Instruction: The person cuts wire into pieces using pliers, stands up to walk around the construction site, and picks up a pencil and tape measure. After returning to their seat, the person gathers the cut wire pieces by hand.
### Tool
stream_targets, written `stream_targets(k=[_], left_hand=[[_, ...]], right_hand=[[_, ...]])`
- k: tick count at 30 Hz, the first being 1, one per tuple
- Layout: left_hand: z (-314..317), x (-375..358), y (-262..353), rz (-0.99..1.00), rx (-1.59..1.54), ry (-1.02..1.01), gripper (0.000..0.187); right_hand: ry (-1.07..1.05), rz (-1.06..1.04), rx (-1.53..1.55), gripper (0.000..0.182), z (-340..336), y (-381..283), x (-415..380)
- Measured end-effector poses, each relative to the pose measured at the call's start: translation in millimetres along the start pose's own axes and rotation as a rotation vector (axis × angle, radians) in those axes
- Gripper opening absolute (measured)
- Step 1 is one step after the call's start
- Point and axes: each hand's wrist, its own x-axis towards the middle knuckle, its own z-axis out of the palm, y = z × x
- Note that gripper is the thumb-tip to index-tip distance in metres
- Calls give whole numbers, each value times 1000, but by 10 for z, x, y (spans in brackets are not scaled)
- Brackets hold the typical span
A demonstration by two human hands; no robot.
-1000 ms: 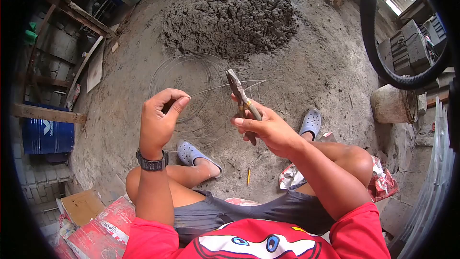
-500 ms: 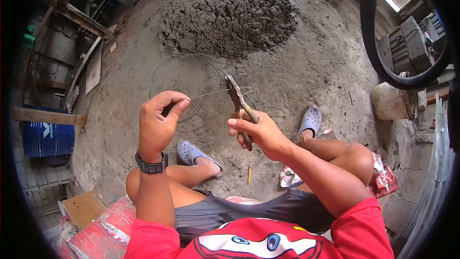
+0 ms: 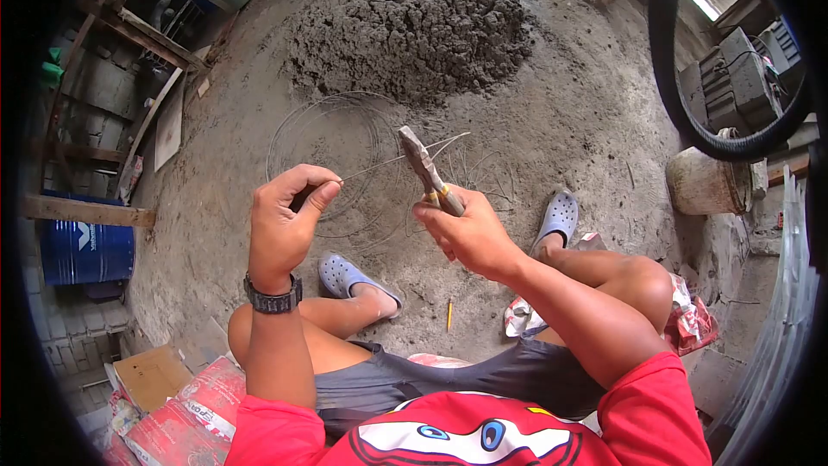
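Between thumb and fingers, my left hand (image 3: 289, 216) pinches a thin metal wire (image 3: 373, 167) that runs rightward to the pliers. My right hand (image 3: 473, 229) is wrapped round the handles of a pair of pliers (image 3: 421, 162), whose jaws point up and look closed where the wire meets them. Past the jaws, bent wire ends stick out to the right. On the floor behind my hands lies a loose coil of wire (image 3: 278, 142). Several cut-looking wire pieces (image 3: 483, 179) are scattered right of the coil.
A heap of wet grey mortar (image 3: 410, 26) covers the floor ahead. A yellow pencil (image 3: 448, 314) lies between my feet, which wear blue clogs (image 3: 349, 277). At right stand a dirty bucket (image 3: 703, 183) and a black hose (image 3: 668, 60); cement bags (image 3: 185, 414) lie at left.
The pliers' handles have come together in my right hand, and the jaws have turned and shifted slightly left. The wire ends beyond them now tilt upward. My left hand has stayed in place.
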Motion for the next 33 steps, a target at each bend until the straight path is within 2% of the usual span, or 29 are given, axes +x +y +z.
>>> stream_targets(k=[2,4,5,7,11,13,17,19,21,23,25,27,33], left_hand=[[10,7,15,-12,19,-1,7],[2,27,42,-18,106,-4,7],[9,27,35,-17,108,-5,7],[30,28,11,12,155,16,6],[76,26,72,47,232,13,6],[87,40,97,40,207,2,7],[77,56,106,41,223,-17,7],[63,48,97,72,255,-20,7],[37,35,72,67,240,-5,7],[24,29,44,64,225,11,7],[22,37,20,78,196,55,5],[-6,39,27,62,190,61,5],[-46,46,16,52,194,95,5]], right_hand=[[36,2,-13,32,3,62,15],[199,-416,-592,41,16,149,56],[200,-417,-591,41,-21,165,36],[83,-4,-635,50,-11,-126,-79],[5,77,-662,42,-95,-123,-37],[-35,131,-331,37,-72,-63,-49],[-124,175,-271,45,-20,-12,-122],[-194,180,-74,49,-12,33,-139],[-281,164,-131,53,-84,-14,-124],[-292,182,86,58,-118,-54,-117],[-308,188,56,62,-114,-63,-98],[-227,127,71,62,-47,2,-89],[-314,109,212,56,-85,7,-96]])
